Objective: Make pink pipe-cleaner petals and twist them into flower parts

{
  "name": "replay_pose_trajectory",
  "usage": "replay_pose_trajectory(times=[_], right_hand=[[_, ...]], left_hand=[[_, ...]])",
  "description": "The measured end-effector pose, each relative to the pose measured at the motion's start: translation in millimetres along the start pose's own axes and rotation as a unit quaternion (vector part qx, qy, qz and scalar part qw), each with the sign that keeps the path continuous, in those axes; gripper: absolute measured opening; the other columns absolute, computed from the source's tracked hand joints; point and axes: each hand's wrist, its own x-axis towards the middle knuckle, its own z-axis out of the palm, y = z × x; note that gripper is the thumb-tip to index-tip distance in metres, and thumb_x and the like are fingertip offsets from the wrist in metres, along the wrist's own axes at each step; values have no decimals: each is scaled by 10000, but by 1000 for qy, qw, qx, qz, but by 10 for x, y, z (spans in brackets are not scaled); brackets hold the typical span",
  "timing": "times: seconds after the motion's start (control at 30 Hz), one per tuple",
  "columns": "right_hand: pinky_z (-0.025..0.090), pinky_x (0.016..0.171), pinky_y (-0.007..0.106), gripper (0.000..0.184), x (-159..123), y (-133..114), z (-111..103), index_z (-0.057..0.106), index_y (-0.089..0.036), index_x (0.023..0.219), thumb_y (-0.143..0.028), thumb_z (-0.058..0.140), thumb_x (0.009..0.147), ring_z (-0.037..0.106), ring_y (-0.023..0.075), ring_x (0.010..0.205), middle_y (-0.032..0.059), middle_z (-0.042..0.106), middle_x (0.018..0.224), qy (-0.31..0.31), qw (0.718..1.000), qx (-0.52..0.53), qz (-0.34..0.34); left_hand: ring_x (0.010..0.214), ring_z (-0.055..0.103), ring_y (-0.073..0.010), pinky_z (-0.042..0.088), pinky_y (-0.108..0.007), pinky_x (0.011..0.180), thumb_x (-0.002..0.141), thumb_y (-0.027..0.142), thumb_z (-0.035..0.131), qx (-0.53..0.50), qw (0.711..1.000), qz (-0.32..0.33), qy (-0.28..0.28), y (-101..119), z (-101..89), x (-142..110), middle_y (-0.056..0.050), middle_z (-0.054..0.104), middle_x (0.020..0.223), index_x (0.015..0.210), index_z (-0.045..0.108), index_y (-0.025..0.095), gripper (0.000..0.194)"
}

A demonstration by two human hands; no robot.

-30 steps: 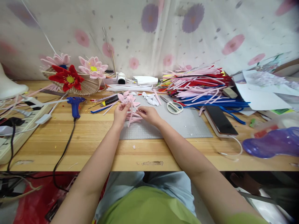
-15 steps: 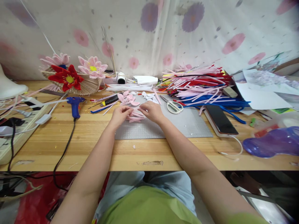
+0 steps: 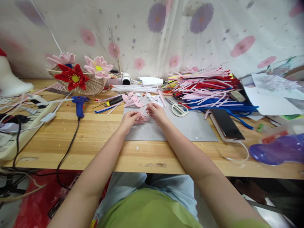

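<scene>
One wooden table (image 3: 99,133) spans the middle of the frame, a flower-printed curtain (image 3: 133,28) filling everything above it! At the centre lies a grey cutting mat (image 3: 190,134), and look at the crowd round it: white-handled scissors (image 3: 180,110) at the mat's upper edge, a heap of fuzzy stems (image 3: 201,85) in pink, red and blue at upper right, a phone (image 3: 227,123) at right, a blue glue gun (image 3: 80,106) at left, and a red flower (image 3: 73,77) with a yellow centre at upper left.

Now to the fingers, mid-frame! The left hand (image 3: 131,121) has thumb and forefinger pressed together, pinching a slim pink strip (image 3: 143,103) that rises from the fingertips, over the mat. The right hand (image 3: 156,113) comes in from the other side, fingers bent and bunched right beside that strip; whether they grip it, I cannot tell. More pink pieces lie just under the hands, with finished pink petals (image 3: 131,99) above the left hand and white petals (image 3: 158,100) behind the right.

And the change from half a second ago: the strip now shows upright between the hands, the left hand sits further right, and the whole view slides a touch, so the table things appear shifted rightward.
</scene>
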Motion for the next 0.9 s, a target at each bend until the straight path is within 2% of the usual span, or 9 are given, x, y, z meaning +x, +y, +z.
replay_pose_trajectory(times=[0.1, 0.27, 0.33, 0.4, 0.53, 0.6, 0.73, 0.9], right_hand=[[373, 507, 192, 318, -34, -13, 28, 501, -172, 645, -448, 660, 657, 475, 65, 512, -21, 536, 588, -59, 997, 17, -35], [362, 507, 192, 313, -76, -54, -38, 560, -186, 759, -459, 666, 649, 479, 67, 547, -24, 554, 659, -183, 979, 83, -32], [369, 510, 201, 289, -89, -62, -57, 555, -194, 778, -453, 639, 682, 470, 72, 549, -23, 545, 672, -203, 975, 84, -33], [376, 514, 207, 260, -102, -70, -60, 549, -199, 785, -445, 604, 720, 455, 75, 544, -22, 531, 670, -209, 974, 74, -37], [377, 499, 204, 236, -117, -99, -57, 552, -200, 791, -432, 580, 756, 420, 71, 517, -29, 492, 627, -207, 974, 79, -50], [378, 489, 199, 236, -114, -113, -62, 553, -200, 794, -433, 580, 763, 424, 70, 517, -31, 487, 618, -193, 976, 90, -54], [400, 494, 192, 258, -91, -109, -66, 556, -203, 823, -444, 600, 743, 467, 67, 551, -24, 542, 688, -153, 980, 114, -50], [409, 496, 191, 319, -78, -63, -30, 554, -194, 829, -454, 647, 670, 468, 56, 542, -28, 561, 710, -143, 981, 121, -59]], left_hand=[[665, 658, -160, 504, -246, 598, 596, 358, 724, 31, 999, -25, -38, 20, -33, -22, -66, 687, 723, 736, 612, 127, 292], [683, 661, -178, 519, -278, 580, 581, 350, 740, 22, 987, -69, -144, 74, -88, -58, -99, 695, 880, 809, 646, 139, 324], [651, 649, -163, 519, -278, 562, 579, 328, 745, 31, 983, -70, -168, 70, -91, -56, -90, 689, 846, 806, 649, 135, 314], [613, 631, -148, 509, -262, 524, 586, 313, 737, 49, 987, -49, -144, 48, -74, -43, -68, 671, 751, 768, 636, 126, 280], [554, 606, -136, 470, -226, 441, 613, 297, 693, 45, 999, 2, -19, 8, -17, -11, -5, 606, 622, 694, 558, 143, 220], [517, 586, -118, 469, -220, 438, 634, 295, 664, 26, 1000, 11, 8, 9, -5, -5, 22, 571, 575, 693, 526, 154, 206], [536, 604, -126, 494, -242, 483, 635, 324, 663, 17, 999, 27, -36, 16, -19, -8, 22, 590, 609, 737, 504, 161, 249], [570, 600, -118, 491, -231, 507, 538, 304, 750, 71, 993, 61, -71, -23, -36, -2, 7, 610, 647, 732, 536, 146, 329]])
